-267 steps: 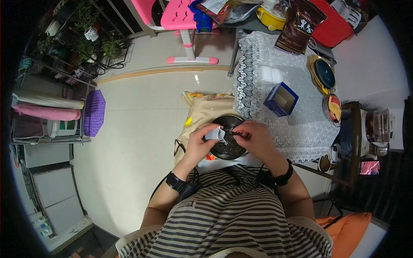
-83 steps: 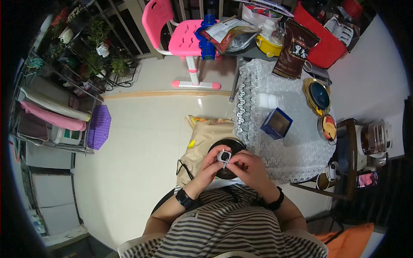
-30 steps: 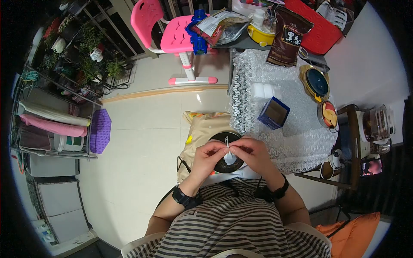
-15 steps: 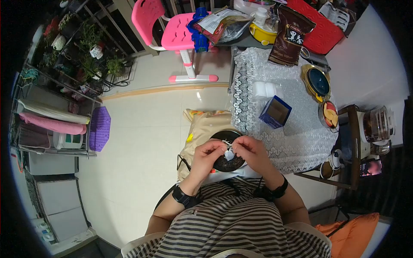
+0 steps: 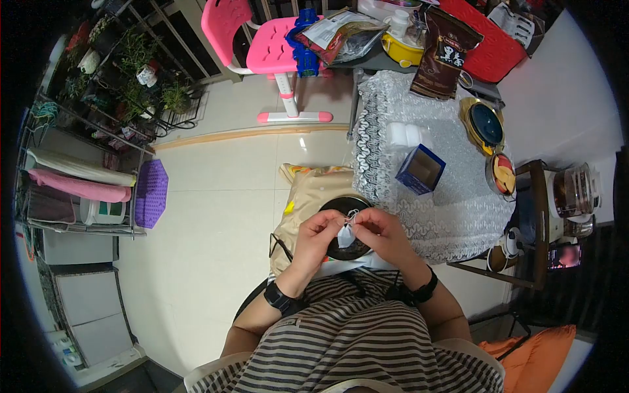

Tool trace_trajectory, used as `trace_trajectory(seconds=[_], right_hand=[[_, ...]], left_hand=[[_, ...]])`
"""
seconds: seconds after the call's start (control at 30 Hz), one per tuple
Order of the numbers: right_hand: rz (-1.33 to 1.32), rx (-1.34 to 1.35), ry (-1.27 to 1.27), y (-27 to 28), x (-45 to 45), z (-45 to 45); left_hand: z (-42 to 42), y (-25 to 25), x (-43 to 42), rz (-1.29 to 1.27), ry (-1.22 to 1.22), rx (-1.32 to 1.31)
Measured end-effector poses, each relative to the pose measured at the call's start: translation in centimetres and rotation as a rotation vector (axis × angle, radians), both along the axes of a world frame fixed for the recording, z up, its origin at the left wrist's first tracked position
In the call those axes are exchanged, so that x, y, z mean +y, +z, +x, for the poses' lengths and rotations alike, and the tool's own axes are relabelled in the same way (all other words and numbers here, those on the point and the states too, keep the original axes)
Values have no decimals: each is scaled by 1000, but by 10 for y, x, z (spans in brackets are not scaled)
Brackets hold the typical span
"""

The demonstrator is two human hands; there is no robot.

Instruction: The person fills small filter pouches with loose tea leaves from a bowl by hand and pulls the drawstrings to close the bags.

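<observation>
In the head view, the left hand (image 5: 319,234) and the right hand (image 5: 380,232) meet in front of the striped shirt (image 5: 347,327), nearly touching at the fingertips. The fingers of each hand are pinched, thumb against forefinger, on the thin white string (image 5: 353,214) at the neck of a small white pouch (image 5: 345,238); exactly which strand each one grips is too small to tell. The pouch hangs just below the fingertips, over a dark round bowl (image 5: 358,251) with dark contents. The bowl sits on a beige cushion (image 5: 314,185) with yellow and orange patches. A black band (image 5: 281,300) circles the left wrist, and another (image 5: 426,288) the right.

To the right of the hands stands a table (image 5: 452,219) under a pale lace cloth. On it, a blue box (image 5: 420,170) is tilted toward the camera with its opening showing, just beside a row of white rolls (image 5: 405,135) in clear plastic. Near the table's far right edge are a dark teal bowl (image 5: 485,124) and, touching or just beside it, a bowl of cut fruit (image 5: 503,177). A brown packet (image 5: 445,56) lies at the far end, next to a yellow pot (image 5: 401,51). Beyond the cushion stands a pink chair (image 5: 272,47).
</observation>
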State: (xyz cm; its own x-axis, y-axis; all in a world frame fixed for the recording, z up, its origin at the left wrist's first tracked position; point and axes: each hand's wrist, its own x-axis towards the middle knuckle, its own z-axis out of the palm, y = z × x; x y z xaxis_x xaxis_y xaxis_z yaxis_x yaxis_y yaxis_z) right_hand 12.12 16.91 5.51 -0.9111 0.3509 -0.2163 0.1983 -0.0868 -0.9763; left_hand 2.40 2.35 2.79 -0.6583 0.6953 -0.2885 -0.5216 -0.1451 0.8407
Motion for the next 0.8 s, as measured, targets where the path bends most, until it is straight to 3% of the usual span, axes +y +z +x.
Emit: trace_trajectory(seconds=[0.07,0.3,0.4,0.47,0.57,0.8], right_hand=[[-2,10,-1,0,1,1],[30,48,-58,-6,1,-1],[68,-3,-24,1,2,0],[73,6,-12,1,3,0],[40,37,-15,-3,3,1],[-190,50,-95,5,9,2]], left_hand=[[1,0,-1,-73,11,115],[3,1,0,-74,-11,129],[2,-1,3,28,-11,12],[3,1,4,157,26,-209],[0,11,1,142,9,-359],[-5,-3,-2,131,-96,-270]])
